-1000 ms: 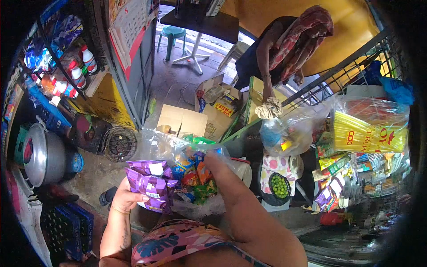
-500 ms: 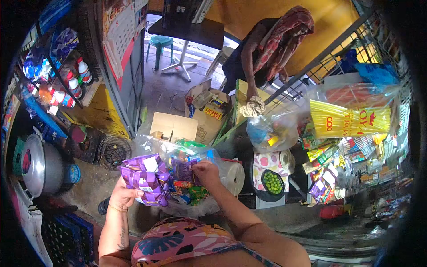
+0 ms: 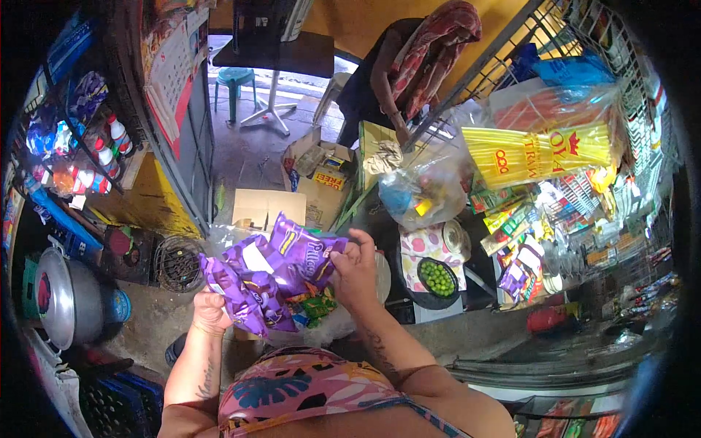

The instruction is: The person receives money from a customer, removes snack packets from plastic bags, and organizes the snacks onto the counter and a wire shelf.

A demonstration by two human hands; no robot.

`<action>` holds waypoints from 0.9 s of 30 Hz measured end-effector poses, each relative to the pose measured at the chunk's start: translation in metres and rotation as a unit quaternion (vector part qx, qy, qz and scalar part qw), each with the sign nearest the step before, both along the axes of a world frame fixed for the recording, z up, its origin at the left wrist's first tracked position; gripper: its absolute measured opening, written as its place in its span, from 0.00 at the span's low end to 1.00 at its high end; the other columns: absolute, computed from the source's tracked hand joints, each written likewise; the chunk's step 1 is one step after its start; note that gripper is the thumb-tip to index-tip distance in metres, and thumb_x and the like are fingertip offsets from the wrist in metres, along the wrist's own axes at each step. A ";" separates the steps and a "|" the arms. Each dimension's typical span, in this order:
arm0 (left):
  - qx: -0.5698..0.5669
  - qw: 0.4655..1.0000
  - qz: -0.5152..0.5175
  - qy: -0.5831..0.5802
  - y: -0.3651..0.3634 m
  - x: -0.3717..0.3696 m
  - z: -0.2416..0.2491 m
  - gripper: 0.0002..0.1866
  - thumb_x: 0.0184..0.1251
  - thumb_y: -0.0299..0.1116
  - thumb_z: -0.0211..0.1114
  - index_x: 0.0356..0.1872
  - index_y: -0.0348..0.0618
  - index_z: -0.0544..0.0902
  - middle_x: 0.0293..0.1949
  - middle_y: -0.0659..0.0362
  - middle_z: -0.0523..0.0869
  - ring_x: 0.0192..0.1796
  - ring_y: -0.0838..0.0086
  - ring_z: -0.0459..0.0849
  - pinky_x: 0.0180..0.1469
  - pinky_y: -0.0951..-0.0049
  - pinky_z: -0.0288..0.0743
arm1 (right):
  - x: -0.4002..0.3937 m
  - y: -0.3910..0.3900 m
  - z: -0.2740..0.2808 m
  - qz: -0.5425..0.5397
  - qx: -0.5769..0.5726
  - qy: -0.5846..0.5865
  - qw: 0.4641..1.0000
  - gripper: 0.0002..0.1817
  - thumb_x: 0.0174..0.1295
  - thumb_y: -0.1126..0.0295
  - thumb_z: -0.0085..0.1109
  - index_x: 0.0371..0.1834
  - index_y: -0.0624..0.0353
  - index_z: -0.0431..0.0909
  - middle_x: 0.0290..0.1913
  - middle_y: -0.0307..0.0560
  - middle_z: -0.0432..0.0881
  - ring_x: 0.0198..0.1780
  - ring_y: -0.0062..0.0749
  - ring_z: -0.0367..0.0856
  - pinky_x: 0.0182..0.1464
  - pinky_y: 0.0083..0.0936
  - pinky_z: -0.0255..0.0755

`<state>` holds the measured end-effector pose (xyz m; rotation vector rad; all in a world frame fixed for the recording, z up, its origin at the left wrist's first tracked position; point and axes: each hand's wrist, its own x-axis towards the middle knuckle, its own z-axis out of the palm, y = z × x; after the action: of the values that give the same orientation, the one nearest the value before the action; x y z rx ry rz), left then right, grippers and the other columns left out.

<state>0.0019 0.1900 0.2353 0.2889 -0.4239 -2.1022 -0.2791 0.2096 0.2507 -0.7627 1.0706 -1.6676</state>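
Note:
A bunch of purple snack packs (image 3: 252, 288) is gripped in my left hand (image 3: 212, 310), its fingers closed round the lower left side. My right hand (image 3: 355, 270) pinches one more purple snack pack (image 3: 303, 252) by its right edge, raised beside the bunch and touching it. Below the packs lies a clear plastic bag (image 3: 328, 328), partly hidden, with green and orange snack packets (image 3: 314, 306) in it.
An open cardboard box (image 3: 266, 209) stands just beyond my hands. To the right are a bowl of small green fruits (image 3: 438, 277) and a bag of yellow straws (image 3: 537, 155). Across the counter stands a person (image 3: 416, 66). A large metal pot (image 3: 64, 296) is at left.
My right hand has lifted a purple pack out of the plastic bag and brought it up against the bunch in my left hand. The view has shifted slightly.

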 end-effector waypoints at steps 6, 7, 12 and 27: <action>0.018 0.998 0.043 0.032 -0.005 -0.025 0.002 0.40 0.31 0.40 0.77 0.55 0.38 0.79 0.48 0.48 0.86 0.50 0.53 0.85 0.56 0.56 0.80 | 0.034 0.034 0.003 0.087 0.054 0.060 0.993 0.26 0.60 0.89 0.55 0.62 0.56 0.71 0.56 0.44 0.76 0.57 0.28 0.76 0.60 0.24 0.71; 0.019 0.999 0.027 0.022 -0.009 -0.022 -0.001 0.40 0.31 0.41 0.76 0.55 0.37 0.78 0.49 0.49 0.86 0.50 0.53 0.85 0.56 0.56 0.80 | 0.034 0.039 -0.005 0.110 0.022 0.077 0.991 0.26 0.60 0.89 0.55 0.61 0.56 0.73 0.57 0.42 0.75 0.58 0.27 0.76 0.60 0.24 0.71; -0.002 0.998 -0.068 0.000 -0.021 -0.022 -0.002 0.38 0.37 0.34 0.74 0.57 0.34 0.77 0.45 0.47 0.88 0.46 0.53 0.87 0.54 0.55 0.82 | 0.003 0.043 0.018 0.211 -0.043 0.056 0.975 0.37 0.48 0.83 0.68 0.65 0.55 0.68 0.66 0.43 0.67 0.69 0.32 0.66 0.68 0.33 0.64; -0.310 0.871 -0.142 -0.354 0.005 -0.160 0.075 0.44 0.54 0.37 0.77 0.70 0.38 0.62 0.61 0.54 0.77 0.62 0.64 0.77 0.66 0.64 0.69 | -0.034 0.105 0.016 0.109 0.063 -0.204 0.971 0.46 0.56 0.69 0.73 0.75 0.51 0.54 0.61 0.45 0.76 0.60 0.33 0.78 0.63 0.35 0.73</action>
<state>-0.1583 0.1949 0.3102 0.6394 -1.6218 -1.9434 -0.3133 0.3142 0.2671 -0.4115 0.7627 -1.4703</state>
